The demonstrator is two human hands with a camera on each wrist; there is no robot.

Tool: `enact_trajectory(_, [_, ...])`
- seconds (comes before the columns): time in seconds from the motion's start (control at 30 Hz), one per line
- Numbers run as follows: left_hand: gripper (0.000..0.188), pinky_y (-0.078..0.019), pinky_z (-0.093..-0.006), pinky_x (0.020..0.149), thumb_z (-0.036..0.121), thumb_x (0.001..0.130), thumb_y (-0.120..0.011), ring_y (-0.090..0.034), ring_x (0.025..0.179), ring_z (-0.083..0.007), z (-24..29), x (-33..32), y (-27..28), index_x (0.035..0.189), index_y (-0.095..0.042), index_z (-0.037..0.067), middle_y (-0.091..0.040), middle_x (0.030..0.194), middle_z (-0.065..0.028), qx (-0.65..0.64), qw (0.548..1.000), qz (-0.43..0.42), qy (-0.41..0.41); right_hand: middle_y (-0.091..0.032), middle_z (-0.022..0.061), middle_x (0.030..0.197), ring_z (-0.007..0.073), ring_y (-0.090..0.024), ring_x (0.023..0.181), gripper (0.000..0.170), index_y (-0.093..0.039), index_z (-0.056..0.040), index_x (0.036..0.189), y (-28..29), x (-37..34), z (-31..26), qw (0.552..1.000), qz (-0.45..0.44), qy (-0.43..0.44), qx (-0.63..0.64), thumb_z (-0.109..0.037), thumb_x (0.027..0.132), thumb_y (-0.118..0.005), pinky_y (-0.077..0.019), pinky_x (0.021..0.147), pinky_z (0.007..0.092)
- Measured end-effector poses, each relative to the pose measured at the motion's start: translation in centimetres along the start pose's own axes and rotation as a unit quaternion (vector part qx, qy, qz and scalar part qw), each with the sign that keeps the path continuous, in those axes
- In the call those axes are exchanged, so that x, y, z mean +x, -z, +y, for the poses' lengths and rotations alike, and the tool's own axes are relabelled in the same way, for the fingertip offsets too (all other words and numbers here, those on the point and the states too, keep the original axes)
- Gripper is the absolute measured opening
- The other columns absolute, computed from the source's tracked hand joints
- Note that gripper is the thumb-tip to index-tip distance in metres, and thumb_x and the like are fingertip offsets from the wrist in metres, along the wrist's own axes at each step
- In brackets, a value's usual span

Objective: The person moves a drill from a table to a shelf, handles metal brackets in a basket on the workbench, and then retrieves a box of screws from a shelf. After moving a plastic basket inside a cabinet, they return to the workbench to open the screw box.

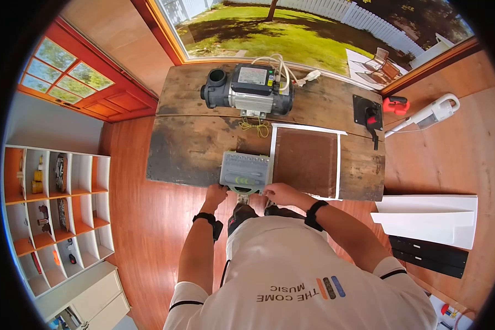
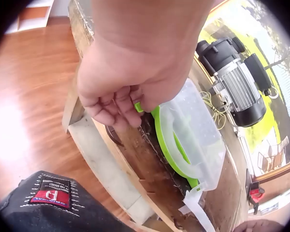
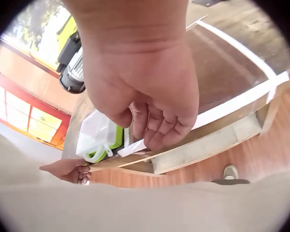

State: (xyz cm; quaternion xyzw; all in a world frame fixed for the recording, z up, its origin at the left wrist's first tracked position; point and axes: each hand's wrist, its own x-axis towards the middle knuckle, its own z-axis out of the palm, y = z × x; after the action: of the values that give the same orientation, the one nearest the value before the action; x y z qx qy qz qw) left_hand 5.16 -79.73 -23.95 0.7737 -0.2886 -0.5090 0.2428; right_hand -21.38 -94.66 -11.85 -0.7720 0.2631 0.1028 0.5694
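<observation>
A toolbox case (image 1: 244,169) with a clear lid and a green handle (image 2: 175,150) lies at the front edge of a wooden table; small bits show through its lid. My left hand (image 2: 130,82) is at the case's left front corner, fingers curled, with thumb and fingers pinching its small green latch (image 2: 138,107). My right hand (image 3: 145,96) hangs over the table's front edge just right of the case, fingers loosely curled and holding nothing. Closest beneath it is the white tape (image 3: 227,104) along the edge of a brown sheet (image 1: 305,162).
A motor pump (image 1: 253,88) with a coiled yellow cord (image 1: 254,128) stands behind the case. At the table's right end sits a black plate with a lever (image 1: 368,115). A white handheld vacuum (image 1: 431,114) lies beyond, and shelves (image 1: 60,203) stand at the left.
</observation>
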Motion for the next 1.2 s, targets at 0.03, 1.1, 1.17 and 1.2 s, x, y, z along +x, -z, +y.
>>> enact_trajectory(0.03, [0.021,-0.0474,-0.0294,0.051,0.013,0.083,-0.052,-0.058,0.056,-0.0174,0.0,-0.3,0.1,0.083,-0.062,-0.006,-0.062,0.071,-0.011,-0.002,1.0,-0.003,0.002,-0.063,0.0182,0.089,0.0289,-0.062,0.079,0.022,-0.059,-0.0001,0.099,-0.4,0.7,-1.2,1.0,-0.002,-0.003,0.001,-0.016,0.085,-0.051,-0.0486,0.07,0.0367])
enact_trajectory(1.1, [0.03,-0.0504,-0.0411,0.069,0.027,0.081,-0.05,-0.064,0.07,-0.0328,7.6,-3.7,3.3,0.077,-0.067,0.003,-0.066,0.076,-0.0146,0.252,0.94,-0.174,-0.148,-0.059,0.0064,0.085,0.0169,-0.057,0.074,0.015,-0.055,-0.0048,0.094,-7.1,0.5,-0.6,0.875,0.144,-0.224,0.404,-0.017,0.086,-0.051,-0.046,0.06,0.0275])
enact_trajectory(1.17, [0.029,-0.0489,-0.0443,0.066,0.025,0.08,-0.051,-0.06,0.071,-0.0373,7.2,-3.6,2.7,0.073,-0.065,0.001,-0.063,0.076,-0.0182,0.316,0.914,-0.093,-0.237,-0.059,0.0063,0.089,0.0163,-0.057,0.077,0.017,-0.054,-0.0055,0.097,-7.4,0.2,-1.6,0.819,0.157,-0.247,0.494,-0.019,0.088,-0.051,-0.0466,0.064,0.0277])
enact_trajectory(1.2, [0.029,-0.0489,-0.0443,0.066,0.025,0.08,-0.051,-0.06,0.071,-0.0373,8.2,-4.1,3.1,0.073,-0.065,0.001,-0.063,0.076,-0.0182,0.327,0.908,-0.097,-0.242,-0.058,0.0062,0.093,0.0156,-0.056,0.081,0.019,-0.053,-0.0061,0.101,-7.3,0.3,-1.8,0.761,0.157,-0.269,0.569,-0.02,0.089,-0.05,-0.0472,0.067,0.0278])
